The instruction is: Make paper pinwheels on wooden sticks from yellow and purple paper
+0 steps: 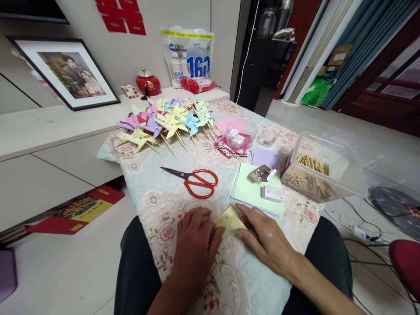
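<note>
A small folded piece of pale yellow paper lies on the flowered tablecloth close to my body. My left hand grips its left corner, thumb on the paper and fingers curled. On the right side, my right hand has its thumb and fingers around the paper's other edge. Just beyond lie scissors with red handles, blades pointing left. Light green paper sheets are stacked behind the right hand, bearing an opened box of small metal pins and a closed small white box.
Finished paper pinwheels on sticks are heaped at the table's far left. A clear plastic bin of short wooden sticks stands at the right edge. Purple paper, red strips and a clear round container lie farther back.
</note>
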Demonstrator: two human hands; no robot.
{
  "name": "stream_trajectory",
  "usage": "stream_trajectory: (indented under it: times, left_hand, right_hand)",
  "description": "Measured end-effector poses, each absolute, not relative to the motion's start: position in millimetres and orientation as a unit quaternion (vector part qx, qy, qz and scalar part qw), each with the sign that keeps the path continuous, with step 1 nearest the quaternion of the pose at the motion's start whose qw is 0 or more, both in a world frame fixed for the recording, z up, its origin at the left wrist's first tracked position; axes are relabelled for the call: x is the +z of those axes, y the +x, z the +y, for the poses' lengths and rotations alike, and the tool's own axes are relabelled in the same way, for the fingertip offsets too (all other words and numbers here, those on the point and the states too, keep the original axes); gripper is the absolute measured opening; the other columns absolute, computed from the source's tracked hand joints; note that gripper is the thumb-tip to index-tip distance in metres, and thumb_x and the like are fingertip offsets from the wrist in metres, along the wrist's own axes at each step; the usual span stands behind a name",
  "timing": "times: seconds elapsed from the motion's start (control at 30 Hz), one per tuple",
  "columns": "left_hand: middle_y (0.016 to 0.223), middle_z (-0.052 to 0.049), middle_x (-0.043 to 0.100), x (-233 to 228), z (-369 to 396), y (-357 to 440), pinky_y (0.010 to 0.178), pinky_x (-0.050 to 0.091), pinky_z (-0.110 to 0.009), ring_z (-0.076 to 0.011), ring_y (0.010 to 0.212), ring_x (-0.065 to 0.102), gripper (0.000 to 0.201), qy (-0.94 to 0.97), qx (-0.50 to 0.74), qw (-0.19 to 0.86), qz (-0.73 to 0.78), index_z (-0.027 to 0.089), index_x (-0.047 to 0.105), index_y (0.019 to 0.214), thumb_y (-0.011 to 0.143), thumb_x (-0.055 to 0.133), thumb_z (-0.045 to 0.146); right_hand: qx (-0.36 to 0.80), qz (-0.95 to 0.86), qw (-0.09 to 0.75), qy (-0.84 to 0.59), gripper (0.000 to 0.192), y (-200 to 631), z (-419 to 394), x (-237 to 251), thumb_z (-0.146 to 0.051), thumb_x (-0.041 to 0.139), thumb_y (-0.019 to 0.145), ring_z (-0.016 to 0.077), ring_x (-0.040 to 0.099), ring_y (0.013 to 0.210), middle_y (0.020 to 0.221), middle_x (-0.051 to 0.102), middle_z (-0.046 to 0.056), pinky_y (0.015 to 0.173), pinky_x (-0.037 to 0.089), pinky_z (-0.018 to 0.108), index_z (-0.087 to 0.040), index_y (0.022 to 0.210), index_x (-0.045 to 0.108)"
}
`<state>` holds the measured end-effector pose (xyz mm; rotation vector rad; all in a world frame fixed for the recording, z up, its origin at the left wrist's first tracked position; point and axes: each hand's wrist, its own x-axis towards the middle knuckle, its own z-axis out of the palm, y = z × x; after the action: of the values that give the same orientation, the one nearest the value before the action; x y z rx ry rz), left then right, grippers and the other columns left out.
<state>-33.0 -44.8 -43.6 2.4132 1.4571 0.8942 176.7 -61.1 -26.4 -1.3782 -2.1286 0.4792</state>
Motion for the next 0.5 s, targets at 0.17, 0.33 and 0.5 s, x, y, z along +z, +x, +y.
stream_trajectory:
  times: [0.17, 0.33, 0.5]
  left_hand:
    - [0.108, -0.012, 0.064, -47.2, -44.2, -25.5, 0.089, 0.046, -0.050, -0.0299, 0.101, 0.056, 0.016, 0.799, 0.287, 0.053, 0.526, 0.019, 0.061, 0.077, 0.091, 0.055, 0.023]
    - [0.108, -0.014, 0.065, -54.5, -43.4, -20.2, 0.089, 0.046, -0.052, -0.0330, 0.102, 0.058, 0.009, 0.792, 0.278, 0.016, 0.543, 0.019, 0.058, 0.080, 0.086, 0.063, 0.023]
    - [0.114, -0.018, 0.065, -55.8, -41.9, -16.7, 0.087, 0.048, -0.052, -0.0355, 0.104, 0.060, 0.024, 0.787, 0.279, -0.026, 0.550, 0.014, 0.061, 0.105, 0.084, 0.067, 0.024]
  right_hand:
    - [0.171, -0.759, 0.287, -0.559, 0.048, 172.3, -60.4, -36.9, -0.023, 0.051, 0.097, 0.0247, 0.067, 0.079, 0.094, 0.069, 0.009, 0.069, 0.057, 0.038, -0.022, 0.143, 0.039]
    - [0.154, -0.755, 0.285, -0.570, 0.051, 169.8, -58.7, -40.9, -0.020, 0.052, 0.094, 0.0264, 0.069, 0.081, 0.097, 0.069, 0.009, 0.069, 0.059, 0.040, -0.025, 0.143, 0.037]
    - [0.144, -0.754, 0.263, -0.584, 0.047, 166.2, -61.0, -40.2, -0.017, 0.051, 0.092, 0.0285, 0.066, 0.086, 0.101, 0.063, 0.012, 0.070, 0.059, 0.043, -0.023, 0.138, 0.041]
